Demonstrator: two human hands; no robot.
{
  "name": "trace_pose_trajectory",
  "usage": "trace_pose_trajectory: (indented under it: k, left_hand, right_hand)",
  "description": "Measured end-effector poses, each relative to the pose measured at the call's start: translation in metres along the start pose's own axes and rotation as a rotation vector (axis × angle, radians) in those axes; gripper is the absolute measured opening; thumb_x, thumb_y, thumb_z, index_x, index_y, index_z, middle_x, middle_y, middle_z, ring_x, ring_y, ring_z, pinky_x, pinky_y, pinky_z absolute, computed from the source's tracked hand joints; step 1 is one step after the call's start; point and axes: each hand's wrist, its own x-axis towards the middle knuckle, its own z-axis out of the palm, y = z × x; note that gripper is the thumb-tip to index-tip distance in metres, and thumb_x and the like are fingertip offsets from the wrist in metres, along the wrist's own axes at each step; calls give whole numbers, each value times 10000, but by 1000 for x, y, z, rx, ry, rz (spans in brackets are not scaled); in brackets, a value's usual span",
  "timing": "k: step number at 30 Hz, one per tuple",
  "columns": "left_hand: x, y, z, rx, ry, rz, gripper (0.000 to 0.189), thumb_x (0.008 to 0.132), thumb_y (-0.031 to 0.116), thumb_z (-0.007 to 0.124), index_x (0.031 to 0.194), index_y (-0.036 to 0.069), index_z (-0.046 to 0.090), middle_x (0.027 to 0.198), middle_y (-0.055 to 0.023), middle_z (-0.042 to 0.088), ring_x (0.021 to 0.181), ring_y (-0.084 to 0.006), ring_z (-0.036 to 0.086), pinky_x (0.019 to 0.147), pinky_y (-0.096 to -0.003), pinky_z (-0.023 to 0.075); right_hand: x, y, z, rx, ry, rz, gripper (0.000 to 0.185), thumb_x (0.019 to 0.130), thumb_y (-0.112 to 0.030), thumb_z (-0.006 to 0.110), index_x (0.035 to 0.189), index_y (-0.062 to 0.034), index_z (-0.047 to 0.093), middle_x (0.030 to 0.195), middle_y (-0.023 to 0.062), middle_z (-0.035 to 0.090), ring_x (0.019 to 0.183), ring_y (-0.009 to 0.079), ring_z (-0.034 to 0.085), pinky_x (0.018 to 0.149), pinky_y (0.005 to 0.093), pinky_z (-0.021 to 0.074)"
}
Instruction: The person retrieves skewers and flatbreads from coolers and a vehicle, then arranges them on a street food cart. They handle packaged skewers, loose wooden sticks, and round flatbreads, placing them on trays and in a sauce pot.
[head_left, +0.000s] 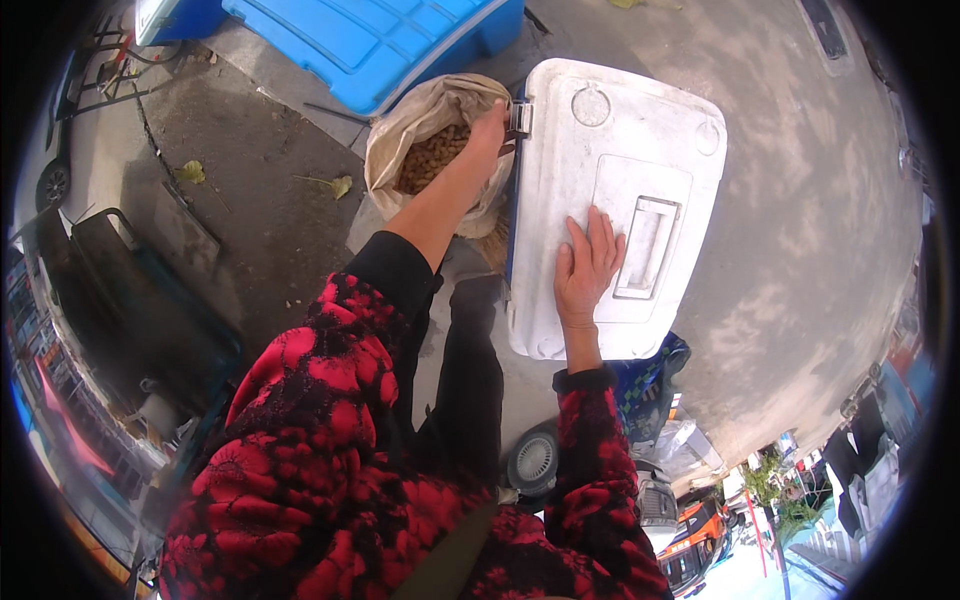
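Observation:
My left hand (489, 129) reaches across the mouth of a cream woven sack (390, 142) to the metal latch (520, 118) on the left side of a cooler box. Its fingers are partly hidden, so its hold on the latch or the sack's rim is unclear. Many peanut-like pieces (433, 156) lie inside the sack, whose rim is rolled down. Palm down, my right hand (589, 262) rests on the white lid (555, 180), left of the recessed handle (637, 247), with its fingers slightly apart. The lid is down on the box, whose blue side shows as a narrow strip.
A large blue plastic box (360, 37) stands beyond the sack. Below the cooler's near edge are a blue patterned bag (649, 382) and a small wheel (534, 459). A dark cart or bin (150, 300) stands at left. Leaves (191, 172) lie on the pavement.

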Motion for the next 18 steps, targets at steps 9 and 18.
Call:
trace_pose_trajectory:
  k: [9,18]
  left_hand:
    - [-32,14,-22,-578,-271,64,304,986,252,382,1187,36,454,1146,-153,583,1039,-287,598,918,-456,509]
    - [-53,6,-1,-149,-86,398,266,996,217,435,1244,120,438,1129,-79,527,1042,-180,560,899,-356,504]
  right_hand:
    - [3,-2,-1,16,-7,15,286,880,-139,539,1149,-95,628,1369,104,481,1304,282,391,1115,479,184]
    - [1,-1,-1,8,-13,22,278,893,-159,528,1144,-104,632,1364,100,486,1301,274,395,1113,478,189]
